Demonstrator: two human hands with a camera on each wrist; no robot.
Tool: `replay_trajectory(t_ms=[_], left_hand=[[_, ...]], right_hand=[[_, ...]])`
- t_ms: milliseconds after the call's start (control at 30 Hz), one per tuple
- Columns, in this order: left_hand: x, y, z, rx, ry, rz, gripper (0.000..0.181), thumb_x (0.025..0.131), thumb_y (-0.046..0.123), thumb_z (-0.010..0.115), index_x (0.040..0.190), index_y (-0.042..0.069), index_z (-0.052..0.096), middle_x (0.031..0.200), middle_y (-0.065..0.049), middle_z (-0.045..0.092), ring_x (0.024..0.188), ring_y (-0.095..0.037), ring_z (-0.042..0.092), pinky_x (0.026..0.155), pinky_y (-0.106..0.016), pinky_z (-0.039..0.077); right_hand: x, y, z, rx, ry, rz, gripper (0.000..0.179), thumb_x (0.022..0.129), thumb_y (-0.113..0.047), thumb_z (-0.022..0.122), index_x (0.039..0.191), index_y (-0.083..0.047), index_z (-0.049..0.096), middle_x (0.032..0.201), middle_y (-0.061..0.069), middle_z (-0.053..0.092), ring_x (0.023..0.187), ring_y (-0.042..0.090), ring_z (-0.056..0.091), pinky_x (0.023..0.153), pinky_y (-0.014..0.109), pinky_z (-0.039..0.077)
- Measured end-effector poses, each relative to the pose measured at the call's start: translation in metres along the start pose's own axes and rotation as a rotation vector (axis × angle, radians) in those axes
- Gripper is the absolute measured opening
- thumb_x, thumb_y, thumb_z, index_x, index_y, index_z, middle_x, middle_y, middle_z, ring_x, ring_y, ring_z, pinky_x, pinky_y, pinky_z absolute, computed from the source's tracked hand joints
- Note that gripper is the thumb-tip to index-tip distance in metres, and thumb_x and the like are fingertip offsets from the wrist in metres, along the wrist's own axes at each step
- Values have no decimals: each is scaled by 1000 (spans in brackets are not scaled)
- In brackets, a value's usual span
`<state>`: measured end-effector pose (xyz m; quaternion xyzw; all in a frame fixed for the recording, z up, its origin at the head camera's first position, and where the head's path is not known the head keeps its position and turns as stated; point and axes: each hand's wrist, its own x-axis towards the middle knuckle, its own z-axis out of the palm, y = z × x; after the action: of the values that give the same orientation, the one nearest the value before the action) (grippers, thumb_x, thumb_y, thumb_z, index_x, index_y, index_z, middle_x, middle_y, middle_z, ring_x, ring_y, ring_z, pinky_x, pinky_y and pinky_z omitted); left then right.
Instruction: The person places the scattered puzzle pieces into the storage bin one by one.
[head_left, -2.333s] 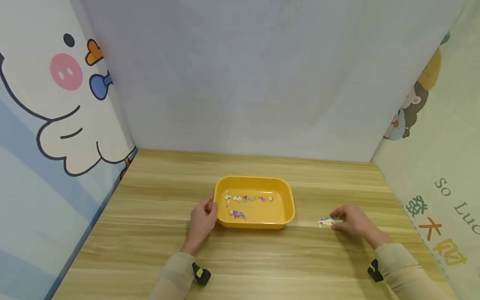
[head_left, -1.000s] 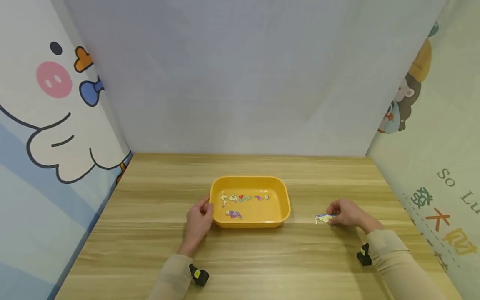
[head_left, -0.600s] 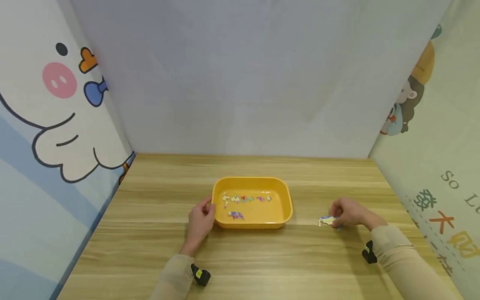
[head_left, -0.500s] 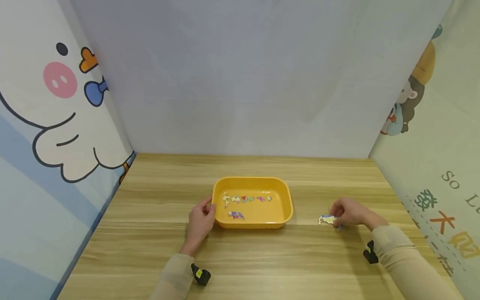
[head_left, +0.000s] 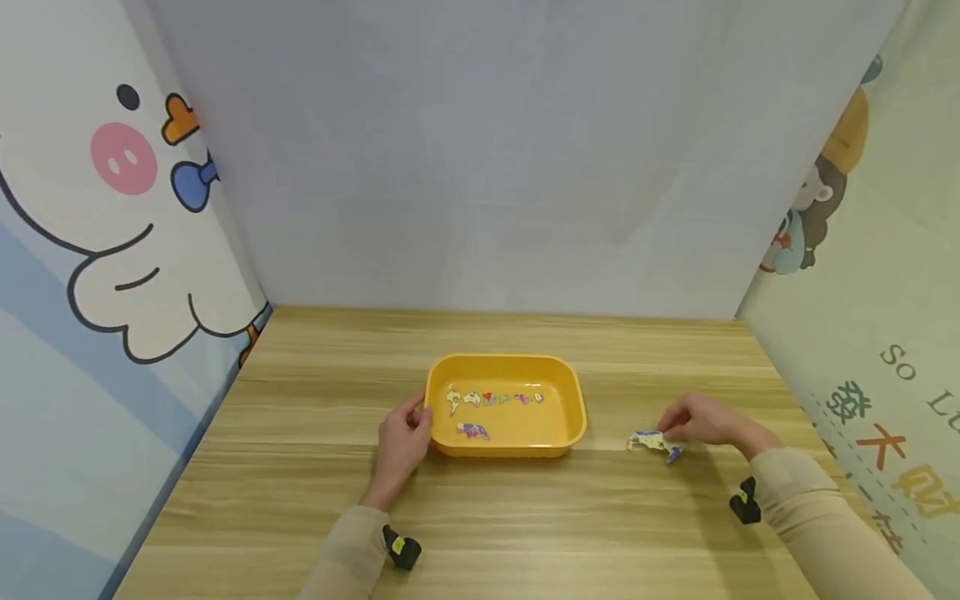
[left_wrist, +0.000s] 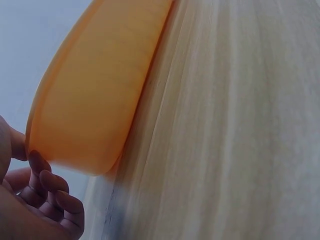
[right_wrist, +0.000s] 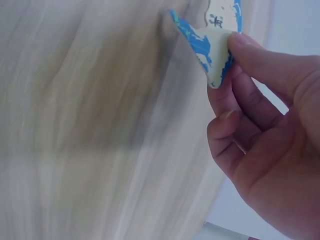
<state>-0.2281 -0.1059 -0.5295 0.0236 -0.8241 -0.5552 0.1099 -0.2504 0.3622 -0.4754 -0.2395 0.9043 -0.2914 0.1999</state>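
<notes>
My left hand pinches the left rim of a yellow tray between thumb and finger; in the left wrist view the other fingers curl below that rim. To the right of the tray, my right hand holds a flat, irregular cream-and-blue piece by its upper edge, close over the table. In the right wrist view, thumb and index finger pinch this piece, which carries a black written character and has a pointed lower end. Its upper part runs out of that view.
Inside the tray, a row of small colourful pieces lies along the back, and a purple patterned piece lies near the front left. Under everything is a wood-grain table. A pale wall stands behind, with printed panels at both sides.
My right hand's grip has shifted on the cream-and-blue piece, so its blue right end shows more fully now. My left hand keeps hold of the tray, which stays in place.
</notes>
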Motion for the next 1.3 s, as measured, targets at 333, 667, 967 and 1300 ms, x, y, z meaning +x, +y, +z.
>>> replay_trajectory(t_ms=[333, 667, 967, 1300], left_hand=[[1, 1, -1, -6, -17, 5, 34, 91, 6, 59, 123, -5, 61, 67, -3, 48, 56, -14, 44, 47, -22, 36], [1, 1, -1, -2, -22, -10, 34, 92, 7, 59, 124, -5, 60, 68, -4, 49, 56, -14, 45, 47, -22, 36], [0, -1, 0, -8, -12, -1, 34, 92, 6, 59, 123, -5, 61, 67, -3, 49, 55, -14, 44, 46, -22, 36], [2, -2, 2, -7, -9, -18, 34, 92, 8, 59, 125, -4, 60, 68, -5, 50, 56, -16, 45, 47, -22, 36]], right_hand=[[10, -19, -11, 81, 34, -42, 11, 89, 0, 64, 96, 7, 69, 88, 10, 68, 77, 22, 63, 67, 30, 51], [28, -33, -16, 40, 40, -67, 13, 90, -5, 64, 98, 2, 72, 92, 6, 69, 81, 17, 64, 70, 31, 51], [43, -64, -16, 65, 50, -91, 13, 90, -5, 64, 98, 1, 72, 91, 7, 69, 81, 23, 64, 72, 32, 51], [61, -85, -17, 36, 65, -104, 12, 91, -6, 64, 98, 0, 72, 90, 5, 69, 78, 19, 63, 70, 32, 51]])
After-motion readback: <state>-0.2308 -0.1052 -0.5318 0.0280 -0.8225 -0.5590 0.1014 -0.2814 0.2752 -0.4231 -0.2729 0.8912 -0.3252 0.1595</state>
